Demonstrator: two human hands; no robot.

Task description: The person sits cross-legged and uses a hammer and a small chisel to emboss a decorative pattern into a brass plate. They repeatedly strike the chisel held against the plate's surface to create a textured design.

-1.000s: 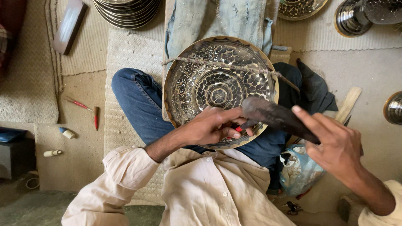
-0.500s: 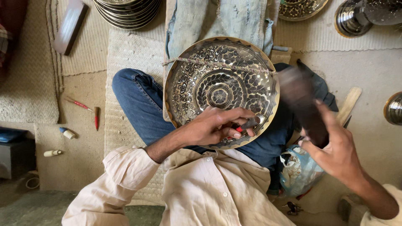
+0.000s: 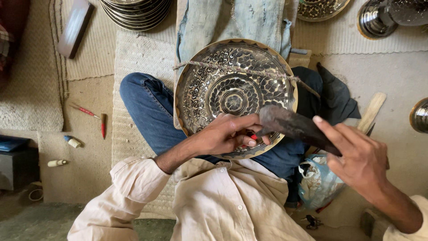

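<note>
- The engraved metal plate (image 3: pixel 235 91) rests on the person's lap in the middle of the scene, with a rope (image 3: pixel 236 70) across its far part.
- The left hand (image 3: pixel 232 134) lies curled on the plate's near rim, fingers closed round a small tool with a red tip (image 3: pixel 253 137).
- The right hand (image 3: pixel 359 156), at the near right, grips a dark hammer (image 3: pixel 290 125) whose head sits just over that tool.
- A stack of plates (image 3: pixel 136 11) stands far left.
</note>
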